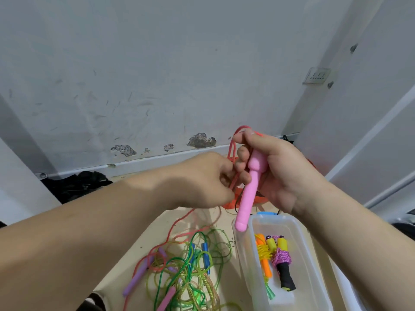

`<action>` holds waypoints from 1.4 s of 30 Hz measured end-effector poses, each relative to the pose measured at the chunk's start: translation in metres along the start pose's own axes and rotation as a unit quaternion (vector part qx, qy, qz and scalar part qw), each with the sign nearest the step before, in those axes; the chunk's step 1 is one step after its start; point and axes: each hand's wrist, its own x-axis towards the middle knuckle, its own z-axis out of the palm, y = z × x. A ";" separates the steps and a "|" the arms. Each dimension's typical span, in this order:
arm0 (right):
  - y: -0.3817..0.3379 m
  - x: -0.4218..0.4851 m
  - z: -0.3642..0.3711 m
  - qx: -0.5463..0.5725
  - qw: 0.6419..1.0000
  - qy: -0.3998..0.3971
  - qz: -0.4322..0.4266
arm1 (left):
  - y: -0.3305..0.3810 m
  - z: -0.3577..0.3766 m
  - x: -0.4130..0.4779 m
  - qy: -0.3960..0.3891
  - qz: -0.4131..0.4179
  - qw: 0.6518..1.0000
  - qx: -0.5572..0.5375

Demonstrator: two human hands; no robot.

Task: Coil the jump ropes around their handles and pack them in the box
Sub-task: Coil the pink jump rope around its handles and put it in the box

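Right hand (280, 171) clenched round the pink handle (247, 198), just above the box (269, 217). Left hand (202, 180) pinched the red rope (232, 151) beside it, and the slack trailed down left of the box into the green tangle (193, 265). Two coiled ropes (265, 254) sat inside the box. The smart play, I'd judge, was a taut line, each turn snug against the last.
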 end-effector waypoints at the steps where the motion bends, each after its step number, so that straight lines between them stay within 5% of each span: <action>1: -0.001 0.000 -0.001 0.011 1.000 0.001 0.003 | -0.002 0.003 0.001 -0.011 0.008 0.999 0.030; 5: -0.002 0.000 -0.005 0.022 1.000 0.008 0.013 | -0.004 0.000 0.007 0.040 0.024 0.998 0.052; 11: -0.001 0.003 -0.011 -0.004 1.000 0.024 0.020 | 0.006 -0.010 0.010 0.153 0.002 0.962 -0.224; 18: 0.027 0.006 -0.011 -0.190 0.980 -0.040 0.031 | 0.019 -0.038 0.010 0.197 0.014 0.807 -0.556; 20: 0.027 0.006 -0.009 -0.187 0.981 -0.037 0.019 | 0.020 -0.042 0.009 0.193 0.027 0.787 -0.585; 22: 0.023 0.005 -0.006 -0.164 0.986 -0.017 -0.002 | 0.019 -0.041 0.009 0.206 0.008 0.815 -0.542; 24: 0.017 0.005 -0.003 -0.110 0.994 0.010 -0.023 | 0.013 -0.035 0.008 0.219 -0.033 0.888 -0.403; 27: 0.006 0.005 -0.001 -0.037 0.998 0.022 -0.035 | 0.001 -0.022 0.006 0.094 -0.054 0.978 -0.176; 30: 0.000 0.005 -0.003 0.005 0.999 0.024 -0.029 | -0.003 -0.010 -0.002 -0.076 -0.037 0.996 0.012; 32: -0.001 0.004 -0.005 0.012 0.999 0.031 -0.025 | -0.002 -0.005 -0.005 -0.103 -0.019 0.991 0.080; 36: -0.001 0.005 -0.010 0.019 0.999 0.048 -0.013 | 0.003 -0.003 -0.005 -0.076 -0.057 0.995 -0.011; 42: 0.015 0.007 -0.016 -0.127 0.989 -0.039 0.056 | 0.012 -0.017 0.006 0.122 0.003 0.961 -0.250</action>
